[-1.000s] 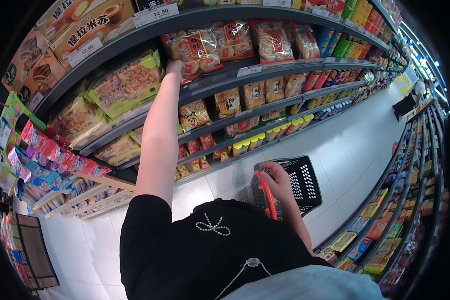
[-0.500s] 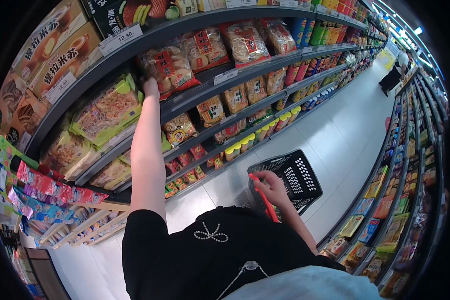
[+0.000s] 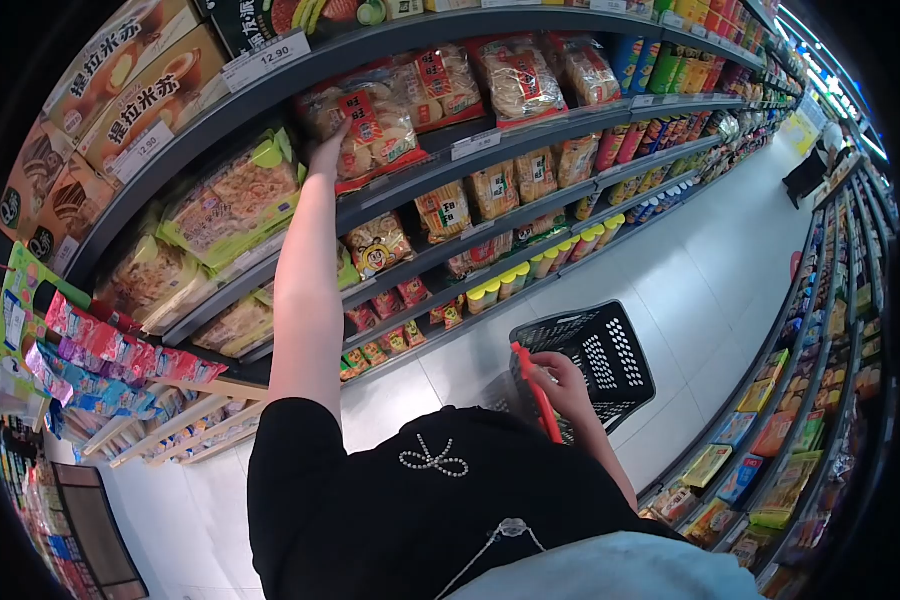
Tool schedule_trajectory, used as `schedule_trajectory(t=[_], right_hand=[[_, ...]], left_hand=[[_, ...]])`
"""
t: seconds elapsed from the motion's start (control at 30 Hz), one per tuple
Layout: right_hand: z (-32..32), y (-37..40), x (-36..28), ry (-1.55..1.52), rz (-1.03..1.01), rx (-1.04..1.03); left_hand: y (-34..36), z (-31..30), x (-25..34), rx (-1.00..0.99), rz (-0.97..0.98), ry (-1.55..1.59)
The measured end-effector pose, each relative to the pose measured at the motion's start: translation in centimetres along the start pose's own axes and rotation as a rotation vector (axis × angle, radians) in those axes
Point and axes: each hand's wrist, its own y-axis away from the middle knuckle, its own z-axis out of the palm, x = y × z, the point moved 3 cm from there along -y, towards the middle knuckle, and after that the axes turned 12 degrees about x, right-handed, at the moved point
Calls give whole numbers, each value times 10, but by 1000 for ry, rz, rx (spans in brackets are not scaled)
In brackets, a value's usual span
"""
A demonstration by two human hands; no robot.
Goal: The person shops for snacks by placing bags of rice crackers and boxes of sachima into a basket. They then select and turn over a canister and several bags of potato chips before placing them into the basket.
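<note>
My left hand (image 3: pixel 330 152) reaches up to the shelf at the left edge of a clear and red bag of rice crackers (image 3: pixel 375 135). One finger lies over the bag's front and the others are hidden at its side, so the hand looks closed on that edge. The bag still rests on the shelf beside similar bags (image 3: pixel 435 85). Lower down, my right hand (image 3: pixel 562 385) is wrapped round the red handle (image 3: pixel 537 395) of a black shopping basket (image 3: pixel 625 370), which hangs beside my body.
Green-trimmed snack packs (image 3: pixel 235 205) sit left of my left arm, with boxed cakes (image 3: pixel 160 95) above. Grey shelf edges (image 3: pixel 450 150) run along the aisle. Another stocked shelf (image 3: pixel 770 440) stands at the right. Farther down the aisle is a person in dark clothes (image 3: pixel 808 175).
My left hand has moved slightly up, and a finger now shows on the bag's front. The view has shifted, so the shelves appear farther right. My right hand keeps hold of the basket handle.
</note>
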Motion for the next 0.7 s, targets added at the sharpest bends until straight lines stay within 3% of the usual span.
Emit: schedule_trajectory(t=[0.07, 0.27, 0.37, 0.47, 0.57, 0.6, 0.7], right_hand=[[1, 0, 2, 16, 8, -10], [4, 3, 6, -50, 58, -12], [3, 7, 3, -19, 33, -4], [6, 10, 15, 5, 16, -15], [7, 17, 17, 22, 64, -6], [7, 19, 17, 26, 70, 2], [7, 27, 19, 39, 103, 9]], left_hand=[[-12, 5, -15, -69, -105, 38], [4, 4, 0, 83, 229, 116], [6, 2, 7, 93, 292, 43], [7, 2, 7, 132, 279, 99], [-20, 4, -13, 156, 402, 230], [-2, 0, 6, 173, 407, 222], [-21, -1, -11, 243, 378, 195]])
